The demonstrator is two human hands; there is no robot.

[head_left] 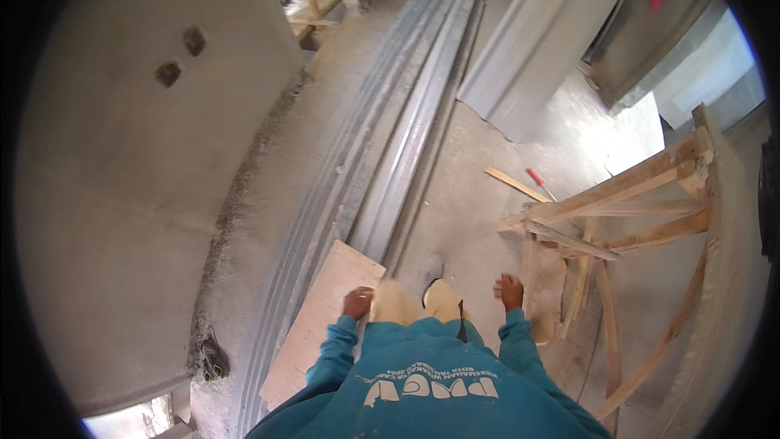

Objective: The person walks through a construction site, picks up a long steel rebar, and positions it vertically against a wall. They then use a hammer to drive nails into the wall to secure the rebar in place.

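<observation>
My left hand (357, 302) hangs beside my left thigh, in front of the pinkish plywood board (327, 297) in this view. Its fingers are blurred, and I cannot tell whether it touches the board. Away from my right thigh, my right hand (509, 291) hangs with loosely bent fingers and nothing visible in it. A wooden trestle frame (642, 187) stands close to that hand on the right. Long grey metal profiles (406, 134) lie stacked on the floor ahead and to the left, and the board rests over their near end.
A red-handled screwdriver (536, 178) and a short wood strip (516, 184) lie on the concrete floor (455, 187). Large grey corrugated sheets (552, 32) lean at the far right. A plastered wall (146, 187) runs along the left, with a dark object (213, 358) at its foot.
</observation>
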